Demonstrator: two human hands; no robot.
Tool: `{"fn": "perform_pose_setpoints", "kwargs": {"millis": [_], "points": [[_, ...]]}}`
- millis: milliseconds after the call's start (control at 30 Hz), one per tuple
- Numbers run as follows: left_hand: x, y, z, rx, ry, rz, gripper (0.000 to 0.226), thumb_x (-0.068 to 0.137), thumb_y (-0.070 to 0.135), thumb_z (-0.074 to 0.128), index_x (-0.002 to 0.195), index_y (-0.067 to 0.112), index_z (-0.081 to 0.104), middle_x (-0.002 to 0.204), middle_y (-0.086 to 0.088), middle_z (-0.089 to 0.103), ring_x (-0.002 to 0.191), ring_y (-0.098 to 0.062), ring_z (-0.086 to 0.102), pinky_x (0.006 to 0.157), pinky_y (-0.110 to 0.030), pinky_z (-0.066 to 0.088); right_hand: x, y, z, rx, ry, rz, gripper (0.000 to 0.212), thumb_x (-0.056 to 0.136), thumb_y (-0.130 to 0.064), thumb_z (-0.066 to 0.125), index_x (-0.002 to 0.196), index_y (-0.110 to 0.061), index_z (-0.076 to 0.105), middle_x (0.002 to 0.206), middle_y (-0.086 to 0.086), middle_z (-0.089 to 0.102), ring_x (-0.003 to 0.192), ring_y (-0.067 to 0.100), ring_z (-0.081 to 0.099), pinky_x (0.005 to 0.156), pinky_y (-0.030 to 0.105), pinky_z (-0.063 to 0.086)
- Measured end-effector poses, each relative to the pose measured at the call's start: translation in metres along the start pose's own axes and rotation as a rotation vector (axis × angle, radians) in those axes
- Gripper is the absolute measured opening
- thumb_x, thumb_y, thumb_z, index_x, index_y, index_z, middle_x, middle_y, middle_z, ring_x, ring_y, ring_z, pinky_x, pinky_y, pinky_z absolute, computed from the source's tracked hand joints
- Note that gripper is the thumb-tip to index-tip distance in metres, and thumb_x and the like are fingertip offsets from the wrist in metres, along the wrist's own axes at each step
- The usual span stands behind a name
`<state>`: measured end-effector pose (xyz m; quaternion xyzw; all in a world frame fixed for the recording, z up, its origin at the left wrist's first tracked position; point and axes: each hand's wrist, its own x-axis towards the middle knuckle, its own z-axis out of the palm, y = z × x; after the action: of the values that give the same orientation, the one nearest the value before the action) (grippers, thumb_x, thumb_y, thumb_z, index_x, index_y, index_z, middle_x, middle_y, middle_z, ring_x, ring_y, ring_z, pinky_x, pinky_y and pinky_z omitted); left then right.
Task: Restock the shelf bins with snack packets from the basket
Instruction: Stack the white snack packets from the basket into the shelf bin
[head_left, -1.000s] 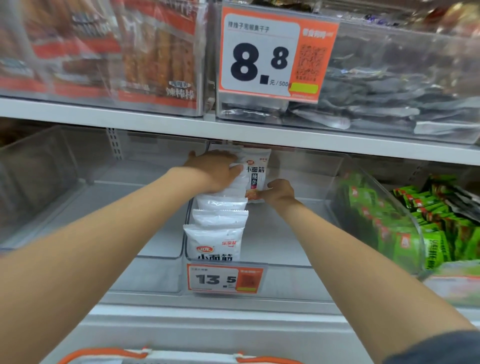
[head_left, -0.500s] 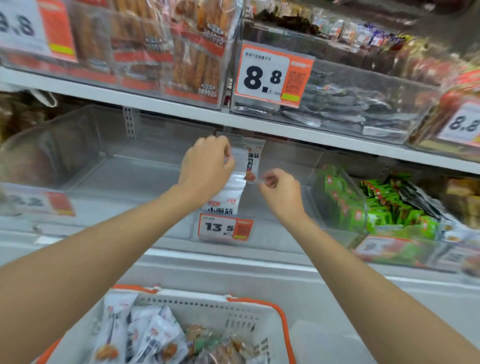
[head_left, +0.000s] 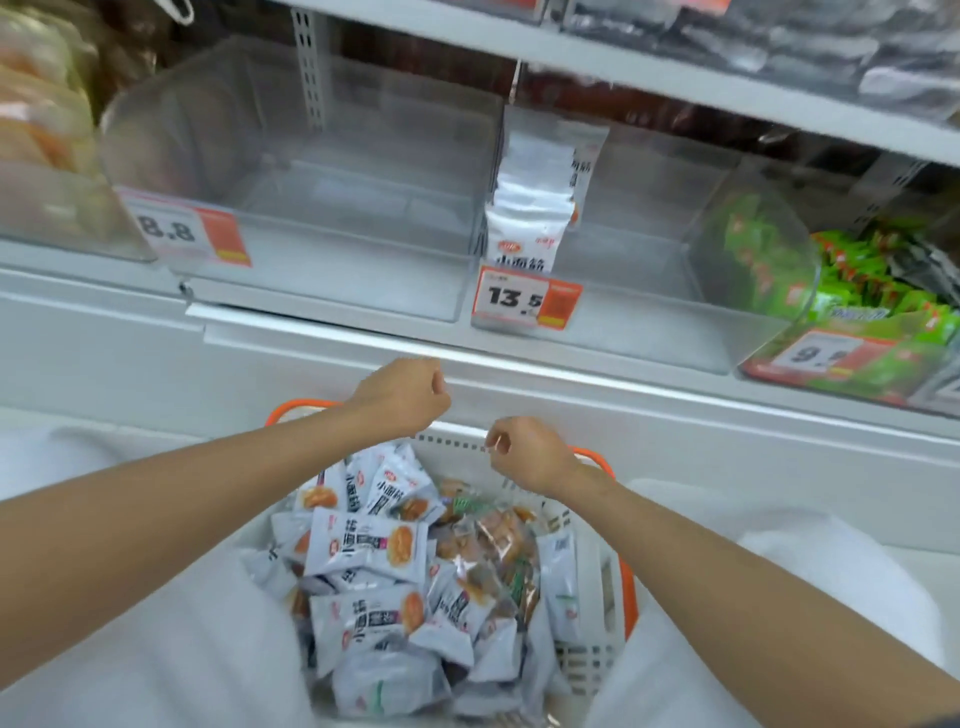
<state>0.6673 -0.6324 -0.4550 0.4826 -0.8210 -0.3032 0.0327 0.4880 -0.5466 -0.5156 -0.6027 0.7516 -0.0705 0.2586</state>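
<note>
Head view: left hand (head_left: 401, 399) and right hand (head_left: 531, 458) hover over the basket (head_left: 627, 592) at 6 o'clock, fingers curled narrow, holding nothing. White snack packets (head_left: 363, 545) fill it (some clear-wrapped ones among them). At 12 o'clock, a packet row (head_left: 540, 208) stands in the shelf bin (head_left: 649, 291) behind its 13.5 price tag (head_left: 524, 299).

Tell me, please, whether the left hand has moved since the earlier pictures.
Yes. The left hand has drawn back from the white packets in the bin, past the 13.5 price tag, and now sits below it, over the basket.
</note>
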Motion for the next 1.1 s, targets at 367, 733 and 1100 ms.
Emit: {"fn": "perform_pose_setpoints", "kwargs": {"millis": [367, 733, 1100], "points": [[0.009, -0.063, 0.009, 0.333, -0.316, -0.079, 0.021, 0.088, 0.007, 0.052, 0.102, 0.005, 0.067, 0.111, -0.013, 0.067, 0.088, -0.026, 0.069, 0.075, -0.036, 0.056, -0.016, -0.019, 0.136, 0.516, -0.45, 0.363, 0.033, 0.086, -0.045, 0.069, 0.082, -0.012, 0.06, 0.097, 0.009, 0.065, 0.09, 0.022, 0.062, 0.09, 0.037, 0.051], [-0.004, -0.06, -0.001, 0.073, -0.56, -0.311, 0.048, 0.086, 0.068, 0.05, 0.102, 0.023, 0.051, 0.109, -0.006, 0.062, 0.086, -0.017, 0.065, 0.072, -0.031, 0.058, -0.005, -0.03, 0.001, 0.848, -0.226, 0.381, 0.029, 0.088, -0.008, 0.069, 0.114, -0.001, 0.058, 0.113, 0.016, 0.068, 0.092, 0.023, 0.068, 0.077, 0.032, 0.059], [-0.002, -0.024, -0.005, -0.961, -0.533, -0.257, 0.026, 0.088, 0.005, 0.066, 0.113, 0.009, 0.066, 0.111, -0.006, 0.073, 0.103, -0.019, 0.069, 0.084, -0.027, 0.058, -0.031, -0.02, -0.03, 1.081, -0.353, 0.285, 0.026, 0.091, 0.001, 0.06, 0.116, -0.005, 0.063, 0.111, 0.01, 0.072, 0.1, 0.02, 0.069, 0.088, 0.029, 0.057]]}}
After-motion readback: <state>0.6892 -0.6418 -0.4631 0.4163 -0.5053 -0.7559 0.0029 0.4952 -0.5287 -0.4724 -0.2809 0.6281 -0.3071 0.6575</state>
